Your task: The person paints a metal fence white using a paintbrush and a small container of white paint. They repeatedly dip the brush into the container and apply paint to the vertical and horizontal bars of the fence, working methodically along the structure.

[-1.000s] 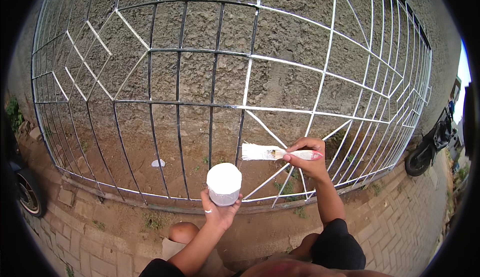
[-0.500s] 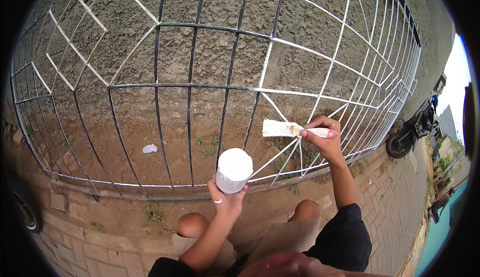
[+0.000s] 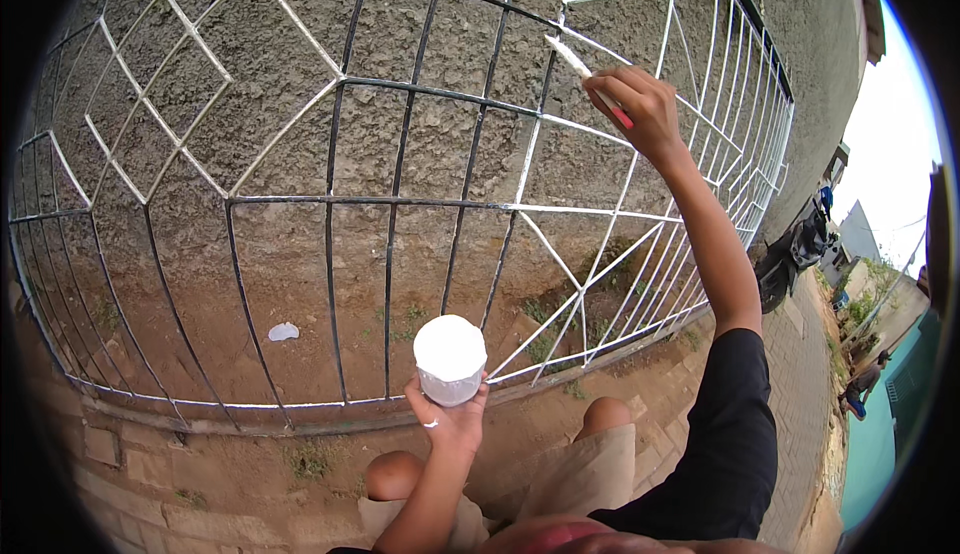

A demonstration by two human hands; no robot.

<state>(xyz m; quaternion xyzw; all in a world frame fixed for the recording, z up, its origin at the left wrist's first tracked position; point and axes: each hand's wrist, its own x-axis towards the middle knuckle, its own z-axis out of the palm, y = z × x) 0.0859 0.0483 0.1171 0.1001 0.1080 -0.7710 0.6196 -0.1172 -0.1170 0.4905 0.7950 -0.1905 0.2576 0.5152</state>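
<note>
Behind the grille (image 3: 392,200), rough wall (image 3: 365,144)

- No text, label, brand, number or sign can be read.
</note>
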